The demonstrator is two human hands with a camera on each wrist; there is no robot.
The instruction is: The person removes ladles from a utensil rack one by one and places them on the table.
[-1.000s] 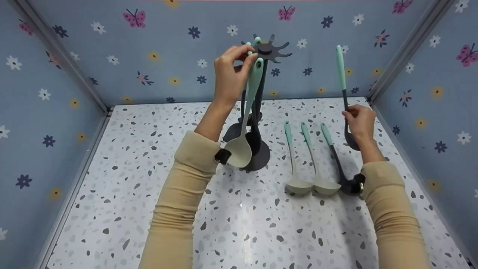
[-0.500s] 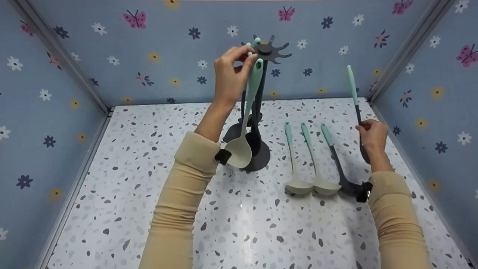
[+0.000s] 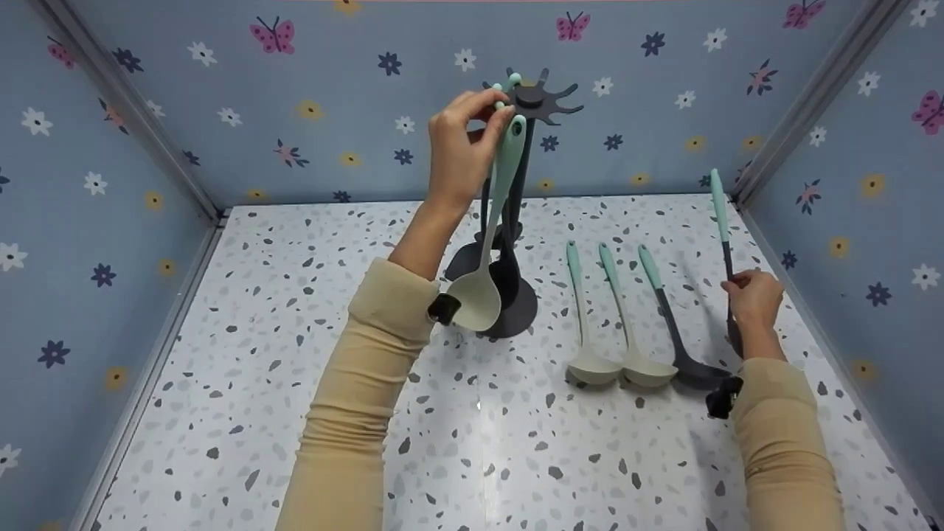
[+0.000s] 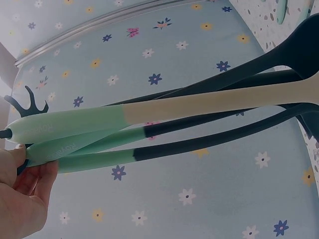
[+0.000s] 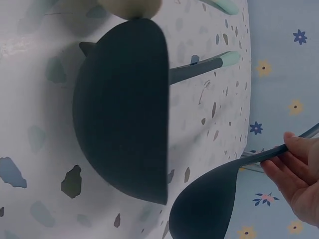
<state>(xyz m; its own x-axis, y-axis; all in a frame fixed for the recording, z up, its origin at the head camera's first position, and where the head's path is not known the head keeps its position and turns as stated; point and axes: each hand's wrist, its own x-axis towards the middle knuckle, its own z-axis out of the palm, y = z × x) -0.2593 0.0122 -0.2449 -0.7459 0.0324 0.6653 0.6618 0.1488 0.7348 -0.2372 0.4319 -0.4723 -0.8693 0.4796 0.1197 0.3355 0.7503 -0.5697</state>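
Note:
At the top of a dark utensil stand (image 3: 549,107), my left hand (image 3: 461,151) pinches a mint handle (image 4: 55,149) among the hanging utensils. A cream spoon (image 3: 476,299) with a mint handle hangs in front, overlapping black utensils (image 3: 506,280) behind it. Which head belongs to the pinched handle I cannot tell. On the right, my right hand (image 3: 758,304) holds a black ladle (image 3: 720,206) by its dark shaft, mint handle upward. Its bowl (image 5: 204,204) shows below the fingers in the right wrist view. Two cream ladles (image 3: 594,370) and another black ladle (image 3: 697,375) lie in a row between the hands.
The speckled white table (image 3: 295,413) is bounded by blue floral panels (image 3: 354,96) at the back and both sides. Metal rails (image 3: 804,103) run up the back corners. The stand's round base (image 3: 520,313) sits behind the spoon's head.
My right hand has come down and to the right with the black ladle, past the ladle row's right end. My left hand stays at the stand's top.

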